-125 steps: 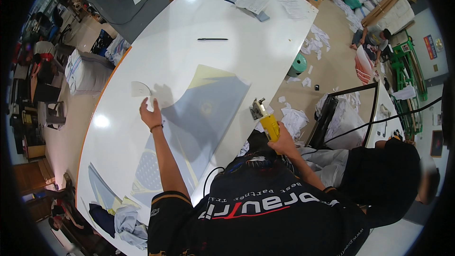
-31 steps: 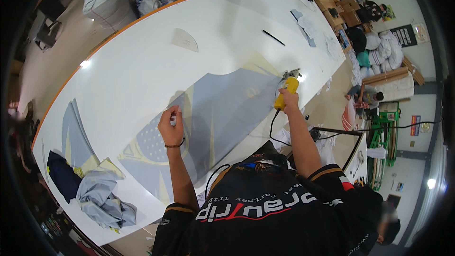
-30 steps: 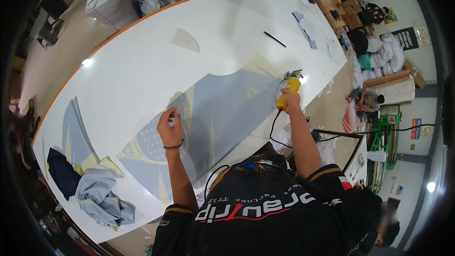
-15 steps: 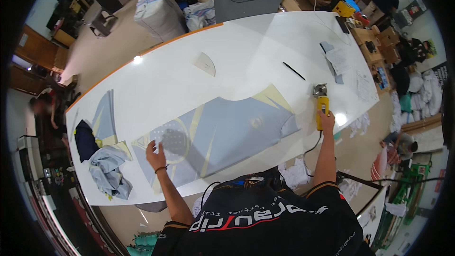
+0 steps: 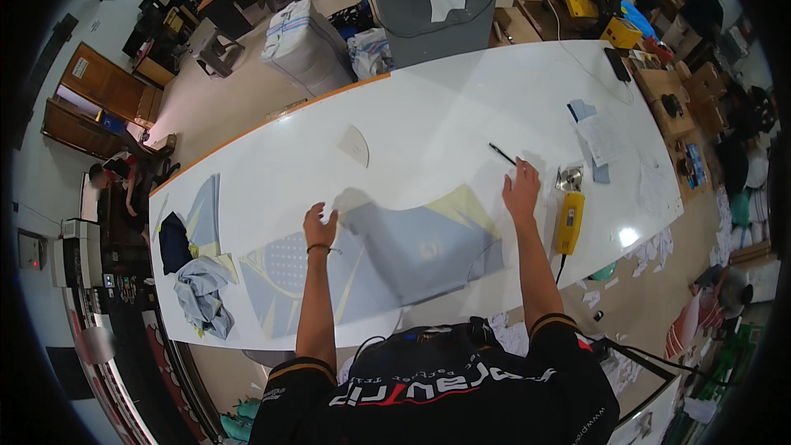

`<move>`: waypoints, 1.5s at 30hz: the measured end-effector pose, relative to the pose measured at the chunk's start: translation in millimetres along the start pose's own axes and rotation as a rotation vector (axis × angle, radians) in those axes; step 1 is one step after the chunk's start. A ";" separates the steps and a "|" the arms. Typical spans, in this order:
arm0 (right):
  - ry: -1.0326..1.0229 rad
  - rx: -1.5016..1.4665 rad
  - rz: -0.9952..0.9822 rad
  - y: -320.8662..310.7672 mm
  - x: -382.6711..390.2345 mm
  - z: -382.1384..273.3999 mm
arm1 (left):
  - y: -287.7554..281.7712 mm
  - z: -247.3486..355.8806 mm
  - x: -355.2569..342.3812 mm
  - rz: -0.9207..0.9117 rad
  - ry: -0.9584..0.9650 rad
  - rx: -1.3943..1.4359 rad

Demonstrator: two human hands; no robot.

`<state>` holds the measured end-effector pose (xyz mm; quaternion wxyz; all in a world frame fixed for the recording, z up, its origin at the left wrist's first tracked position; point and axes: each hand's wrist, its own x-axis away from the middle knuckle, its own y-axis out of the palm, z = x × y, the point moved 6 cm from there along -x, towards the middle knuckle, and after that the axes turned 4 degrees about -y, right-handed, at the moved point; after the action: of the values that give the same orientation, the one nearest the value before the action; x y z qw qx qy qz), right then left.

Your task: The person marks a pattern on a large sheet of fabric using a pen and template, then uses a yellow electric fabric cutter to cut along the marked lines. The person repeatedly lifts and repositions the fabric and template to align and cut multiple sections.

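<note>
A cut panel of grey-blue fabric [image 5: 395, 255] with pale yellow patterns lies flat across the table's near side. My left hand [image 5: 321, 228] hovers at its upper edge, fingers apart and holding nothing. My right hand [image 5: 521, 189] reaches over the bare tabletop beyond the panel's right end, fingers spread. At its fingertips lies a black pen [image 5: 500, 152]; whether they touch it I cannot tell. Right of that hand, a yellow electric cloth cutter [image 5: 569, 222] with a round metal head rests on the table, its cord running off the near edge.
A curved paper template [image 5: 354, 147] lies mid-table. Crumpled grey fabric [image 5: 202, 297] and a dark folded piece [image 5: 174, 243] sit at the left end. Fabric strips and paper [image 5: 597, 136] lie at the right, near a black phone-like object [image 5: 616, 64]. A grey machine [image 5: 437, 8] stands beyond the table.
My right hand has let go of the cutter, now lying on the table, and moved left to the pen. My left hand has shifted right and away from me along the fabric.
</note>
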<state>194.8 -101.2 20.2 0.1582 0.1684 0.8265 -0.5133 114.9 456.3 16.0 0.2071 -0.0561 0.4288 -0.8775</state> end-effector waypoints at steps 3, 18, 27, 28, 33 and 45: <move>-0.040 0.203 -0.159 45.0 -21.8 10.2 | 45.0 61.3 -35.9 -0.073 -0.042 -0.024; 0.385 -0.856 -0.519 -63.7 2.4 -20.7 | 188.1 87.1 -149.0 -0.270 0.016 -0.923; 0.409 -0.927 -0.417 -99.2 -1.1 -12.7 | 139.5 160.9 -101.8 -0.189 0.111 0.053; 0.427 -0.916 -0.370 -105.6 -2.0 -8.1 | 144.9 190.9 -71.5 -0.282 0.181 0.204; 0.242 -1.016 -0.391 -102.2 -4.4 -0.3 | 155.4 328.4 84.4 -0.720 0.166 0.581; 0.875 -1.060 0.058 -175.3 16.1 196.4 | 173.5 351.8 146.0 -0.859 0.088 0.608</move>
<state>120.6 -349.4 69.4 -0.1154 0.2820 0.9491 0.0799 134.2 44.8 90.0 -0.1823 -0.1273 0.1016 -0.9697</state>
